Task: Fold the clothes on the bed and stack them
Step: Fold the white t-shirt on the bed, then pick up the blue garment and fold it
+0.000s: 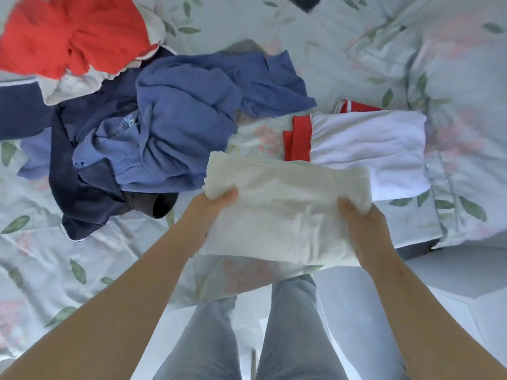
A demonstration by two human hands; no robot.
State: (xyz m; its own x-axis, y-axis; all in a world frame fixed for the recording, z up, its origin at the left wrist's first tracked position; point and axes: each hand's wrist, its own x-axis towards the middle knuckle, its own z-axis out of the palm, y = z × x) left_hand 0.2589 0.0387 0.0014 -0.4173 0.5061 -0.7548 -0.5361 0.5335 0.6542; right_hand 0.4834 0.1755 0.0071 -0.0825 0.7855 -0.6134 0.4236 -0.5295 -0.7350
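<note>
A folded cream garment (285,207) hangs just above the bed's near edge, held at both sides. My left hand (211,208) grips its left edge, thumb on top. My right hand (362,223) grips its right edge. Just beyond it lies a folded white garment with red trim (365,144) flat on the floral bedsheet (82,256). To the left is an unfolded heap: a blue shirt (192,111), a navy garment (82,198) under it, and a red garment (68,34) at the far left corner.
A pillow or duvet in the same floral print (452,78) fills the right side. A dark object (304,2) lies at the top edge. My legs in light jeans (247,338) stand against the bed's near edge, on a pale floor (452,297).
</note>
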